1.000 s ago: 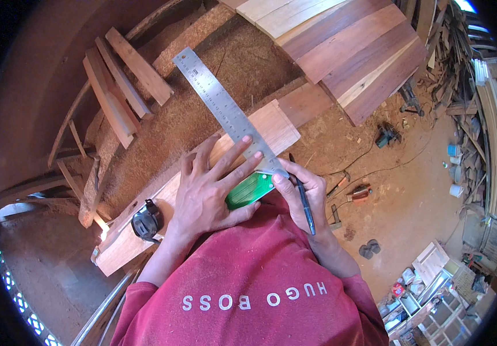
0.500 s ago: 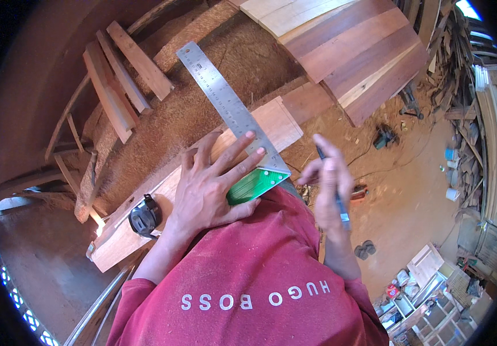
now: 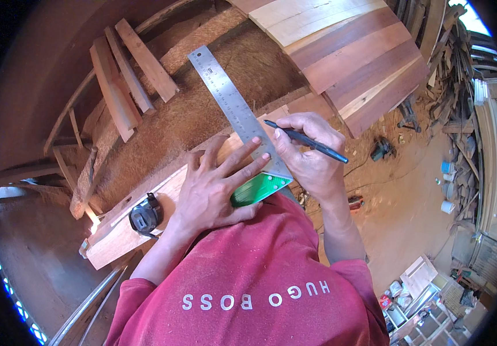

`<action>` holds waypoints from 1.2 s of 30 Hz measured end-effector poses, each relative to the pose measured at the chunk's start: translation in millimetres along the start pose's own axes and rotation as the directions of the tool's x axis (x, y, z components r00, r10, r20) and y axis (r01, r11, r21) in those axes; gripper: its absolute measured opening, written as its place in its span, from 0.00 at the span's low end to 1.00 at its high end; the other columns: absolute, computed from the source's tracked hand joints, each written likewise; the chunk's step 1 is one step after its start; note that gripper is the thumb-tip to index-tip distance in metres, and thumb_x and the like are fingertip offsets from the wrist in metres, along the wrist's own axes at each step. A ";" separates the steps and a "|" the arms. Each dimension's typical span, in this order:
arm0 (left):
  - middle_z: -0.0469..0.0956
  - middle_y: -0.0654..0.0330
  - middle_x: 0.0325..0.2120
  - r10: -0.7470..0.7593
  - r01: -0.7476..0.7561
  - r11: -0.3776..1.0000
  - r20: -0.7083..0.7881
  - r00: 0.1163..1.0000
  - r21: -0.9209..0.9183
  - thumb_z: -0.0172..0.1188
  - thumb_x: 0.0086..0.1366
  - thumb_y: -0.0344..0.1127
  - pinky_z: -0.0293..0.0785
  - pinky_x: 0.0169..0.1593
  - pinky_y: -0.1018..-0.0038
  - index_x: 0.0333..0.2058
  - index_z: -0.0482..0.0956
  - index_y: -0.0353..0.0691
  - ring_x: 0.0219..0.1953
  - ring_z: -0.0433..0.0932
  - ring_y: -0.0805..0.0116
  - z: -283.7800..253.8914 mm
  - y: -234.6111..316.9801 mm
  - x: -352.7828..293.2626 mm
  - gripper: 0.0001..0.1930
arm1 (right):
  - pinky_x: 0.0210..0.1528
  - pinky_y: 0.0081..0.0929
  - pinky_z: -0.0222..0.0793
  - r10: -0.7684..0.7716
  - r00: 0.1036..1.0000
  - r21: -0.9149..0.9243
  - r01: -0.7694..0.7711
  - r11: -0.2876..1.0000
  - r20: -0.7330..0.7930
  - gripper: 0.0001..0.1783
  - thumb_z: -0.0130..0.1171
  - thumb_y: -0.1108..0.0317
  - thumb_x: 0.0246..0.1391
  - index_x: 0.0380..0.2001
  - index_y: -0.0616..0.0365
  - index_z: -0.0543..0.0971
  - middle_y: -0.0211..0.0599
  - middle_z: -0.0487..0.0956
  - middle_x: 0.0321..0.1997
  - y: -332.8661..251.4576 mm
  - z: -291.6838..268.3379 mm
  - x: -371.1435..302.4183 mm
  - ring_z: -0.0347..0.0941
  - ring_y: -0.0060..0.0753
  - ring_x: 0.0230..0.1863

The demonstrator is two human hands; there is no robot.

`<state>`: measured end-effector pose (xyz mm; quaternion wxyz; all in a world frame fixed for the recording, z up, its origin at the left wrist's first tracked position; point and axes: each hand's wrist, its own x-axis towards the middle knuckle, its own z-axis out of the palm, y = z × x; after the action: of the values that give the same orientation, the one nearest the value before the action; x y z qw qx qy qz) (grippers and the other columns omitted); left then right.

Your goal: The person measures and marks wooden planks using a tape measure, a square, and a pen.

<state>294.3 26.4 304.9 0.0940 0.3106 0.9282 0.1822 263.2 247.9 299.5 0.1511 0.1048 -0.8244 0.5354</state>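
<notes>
A try square with a steel blade (image 3: 223, 95) and a green stock (image 3: 257, 190) lies across a long pale board (image 3: 110, 245). My left hand (image 3: 205, 196) holds it there, fingers spread over the blade and thumb by the stock. In my right hand (image 3: 319, 164) is a black pen (image 3: 316, 146), gripped between thumb and fingers. The pen's tip is beside the blade's right edge; whether it touches the wood I cannot tell. A black tape measure (image 3: 145, 215) sits on the board left of my left wrist.
Several loose planks (image 3: 139, 60) rest at the far left, above heaped wood shavings (image 3: 196, 112). A panel of joined boards (image 3: 358, 55) lies at the far right. Beyond my right arm, a dark power tool (image 3: 382, 148) and a red tool (image 3: 355, 203) lie on the dusty ground.
My right hand has come up and left with the pen, turning it so the tip is by the blade. The left hand still holds the square on the board.
</notes>
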 end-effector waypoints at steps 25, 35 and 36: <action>0.60 0.71 0.74 -0.010 0.010 1.000 0.007 1.000 -0.010 0.67 0.51 0.61 0.58 0.67 0.41 0.68 0.71 0.67 0.70 0.60 0.40 0.0 1.1 -1.2 0.43 | 0.34 0.31 0.78 0.060 0.993 -0.099 -0.050 0.994 0.101 0.06 0.69 0.80 0.50 0.32 0.66 0.83 0.45 0.84 0.31 -26.9 -23.9 -16.1 0.84 0.40 0.32; 0.61 0.71 0.74 -0.009 0.009 1.000 0.013 1.000 0.016 0.66 0.51 0.62 0.58 0.67 0.43 0.67 0.72 0.68 0.70 0.60 0.41 -0.3 2.3 -0.2 0.41 | 0.37 0.27 0.79 0.288 0.957 0.008 -0.288 0.958 -0.030 0.05 0.70 0.78 0.51 0.32 0.65 0.83 0.42 0.85 0.34 -38.5 -57.6 -36.0 0.83 0.31 0.34; 0.61 0.71 0.74 -0.013 0.013 1.000 0.013 1.000 0.007 0.66 0.51 0.62 0.58 0.67 0.43 0.67 0.72 0.68 0.69 0.60 0.41 -0.8 2.8 -0.1 0.41 | 0.37 0.27 0.79 0.287 0.957 0.011 -0.287 0.958 -0.033 0.05 0.70 0.78 0.51 0.32 0.65 0.83 0.42 0.85 0.34 -35.3 -56.9 -34.9 0.83 0.31 0.34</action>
<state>295.7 28.2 306.8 0.1001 0.3059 0.9302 0.1762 315.4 286.1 338.6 0.0856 -0.0245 -0.8265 0.5559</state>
